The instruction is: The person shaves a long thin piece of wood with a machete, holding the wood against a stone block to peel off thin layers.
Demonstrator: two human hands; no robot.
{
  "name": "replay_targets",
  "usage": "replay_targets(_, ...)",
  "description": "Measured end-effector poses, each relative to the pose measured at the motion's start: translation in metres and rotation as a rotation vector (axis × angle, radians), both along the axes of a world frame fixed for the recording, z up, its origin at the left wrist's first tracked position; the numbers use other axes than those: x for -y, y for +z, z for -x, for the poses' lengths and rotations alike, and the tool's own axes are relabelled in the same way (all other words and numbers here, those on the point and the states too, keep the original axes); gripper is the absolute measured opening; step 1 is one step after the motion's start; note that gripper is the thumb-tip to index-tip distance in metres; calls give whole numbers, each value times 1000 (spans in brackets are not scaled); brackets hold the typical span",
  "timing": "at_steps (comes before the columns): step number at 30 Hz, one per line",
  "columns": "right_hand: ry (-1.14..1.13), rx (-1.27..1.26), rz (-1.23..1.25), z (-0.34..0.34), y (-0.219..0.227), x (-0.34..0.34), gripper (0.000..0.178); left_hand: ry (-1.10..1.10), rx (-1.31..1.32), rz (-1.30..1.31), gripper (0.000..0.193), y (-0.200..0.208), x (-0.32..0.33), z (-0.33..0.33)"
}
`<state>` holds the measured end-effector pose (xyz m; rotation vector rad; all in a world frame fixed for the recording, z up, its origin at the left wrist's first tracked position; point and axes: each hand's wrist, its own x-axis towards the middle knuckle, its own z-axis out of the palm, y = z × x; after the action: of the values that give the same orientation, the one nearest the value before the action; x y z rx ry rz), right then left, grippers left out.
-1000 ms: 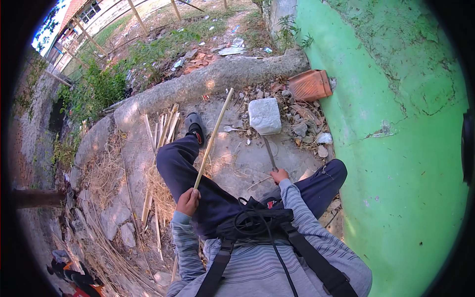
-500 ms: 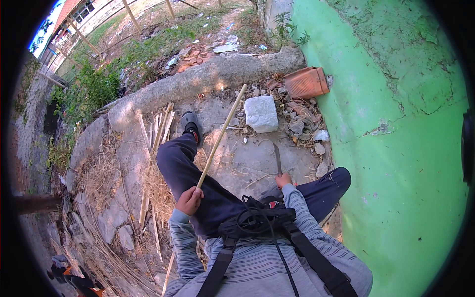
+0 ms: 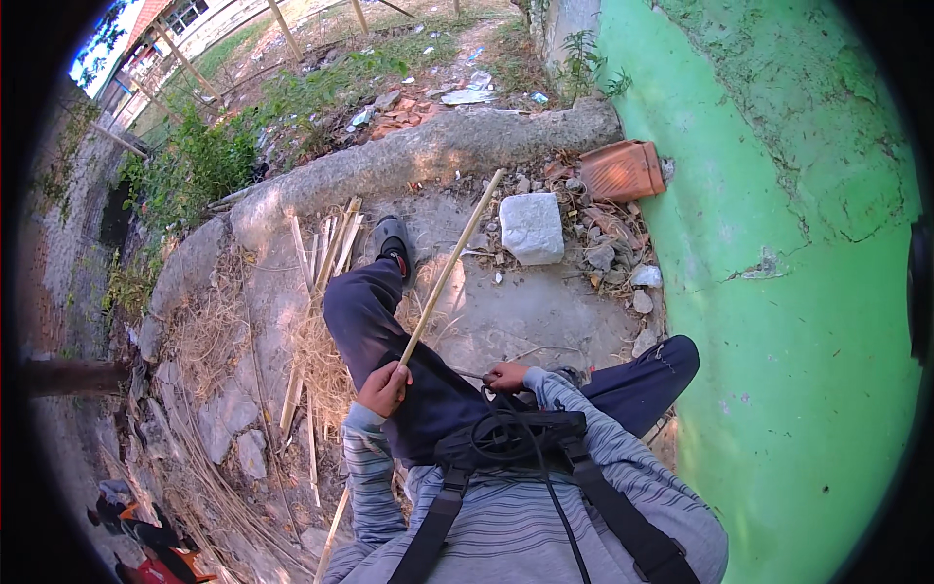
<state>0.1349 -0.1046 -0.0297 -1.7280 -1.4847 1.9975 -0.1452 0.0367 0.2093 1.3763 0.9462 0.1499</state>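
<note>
My left hand (image 3: 384, 390) is closed round a long pale bamboo strip (image 3: 450, 271), which slants up and away to the right above my bent leg. A pale length (image 3: 333, 533) shows below my left forearm; whether it is the same strip I cannot tell. My right hand (image 3: 506, 378) grips a knife whose handle is hidden in the fingers. The narrow dark blade (image 3: 471, 375) points left over my lap, toward the strip but apart from my left hand. Black cables (image 3: 508, 423) hang at my waist, close beside the right hand.
Split bamboo pieces (image 3: 336, 245) and curly shavings (image 3: 323, 355) lie left of my leg. Ahead are a white block (image 3: 532, 229), rubble and an orange hollow brick (image 3: 623, 171). A low concrete ledge (image 3: 428, 151) curves beyond; a green wall (image 3: 769, 370) stands right. Another person (image 3: 156, 545) shows lower left.
My right hand has moved left across my lap, and the knife has swung from pointing away to pointing left. My left hand still holds the strip. The view has shifted slightly.
</note>
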Motion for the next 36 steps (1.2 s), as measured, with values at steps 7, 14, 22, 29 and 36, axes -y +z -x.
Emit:
replay_targets(7,-211,351,-222,-42,33,25,49,15,21,71,31,-5,0,1)
replay_targets(14,-726,449,-160,-113,78,76,49,109,24,93,31,-2,9,-13)
replay_targets(22,-1379,-8,-113,-131,99,96,41,133,-95,-43,30,13,19,-42)
replay_targets(29,-1505,-106,-408,-105,101,85,32,-57,-284,-551,37,-20,9,-86)
replay_targets(36,-1283,165,-685,-105,114,73,29,-173,-240,-518,44,-92,17,-118)
